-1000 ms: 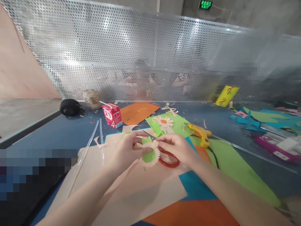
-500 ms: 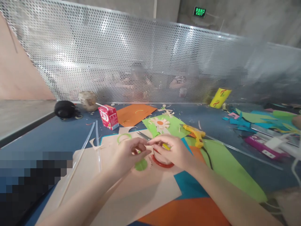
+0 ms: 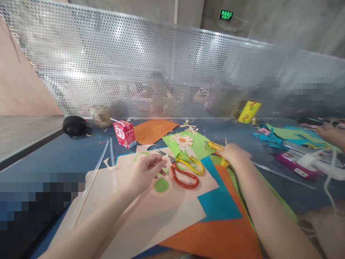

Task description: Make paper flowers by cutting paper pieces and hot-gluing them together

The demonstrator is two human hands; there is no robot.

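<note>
My left hand (image 3: pixel 149 169) is closed in a pinch on a small pale paper piece (image 3: pixel 167 160) above the paper sheets. Just below it lies a green paper disc (image 3: pixel 161 185) on a pale round with a fringed edge. Scissors (image 3: pixel 185 181) with one red and one yellow handle rest to the right of that hand. My right hand (image 3: pixel 235 155) is closed over a yellow glue gun (image 3: pixel 214 145), hiding part of its body; the nozzle points left. Between the hands and the panel, a paper flower (image 3: pixel 183 140) with an orange centre lies on green paper (image 3: pixel 202 142).
A pink drink carton (image 3: pixel 124 134) with a straw stands at the back left. Clear glue sticks (image 3: pixel 104 156) lie at left. A purple power strip (image 3: pixel 295 165) with white plugs and cables sits at right, near another person's hand (image 3: pixel 332 135). A perforated metal panel (image 3: pixel 107 64) closes off the back.
My right hand has left the paper piece, moved right and closed over the glue gun. My left hand stays in place with the paper. The scissors' handles are now uncovered.
</note>
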